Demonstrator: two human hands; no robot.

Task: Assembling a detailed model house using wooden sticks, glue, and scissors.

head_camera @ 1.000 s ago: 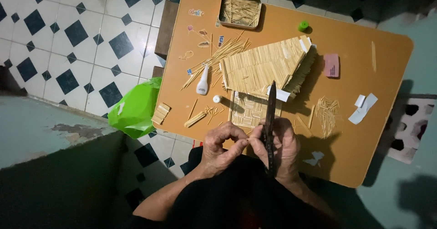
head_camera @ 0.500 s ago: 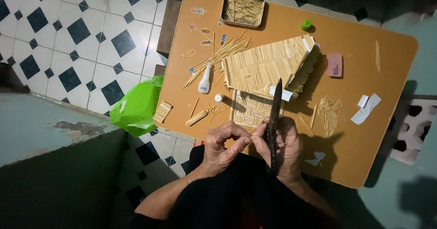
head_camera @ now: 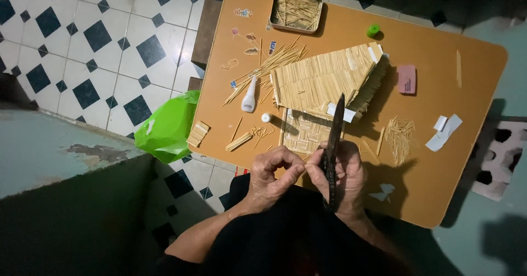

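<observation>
Step in hand, as judged: trimming a small stick piece, too small to make out, at the near edge of the orange desk [head_camera: 472,161]. The left hand [head_camera: 273,173] had its fingers pinched narrow at that piece against the right hand [head_camera: 339,178], whose fingers were closed round a dark pair of scissors [head_camera: 333,139], blades pointing up over the stick-built model house [head_camera: 324,81]. The next cut would call for a steady pinch; the metal tin [head_camera: 296,11] held loose sticks, glue bottle [head_camera: 250,96] nearby.
</observation>
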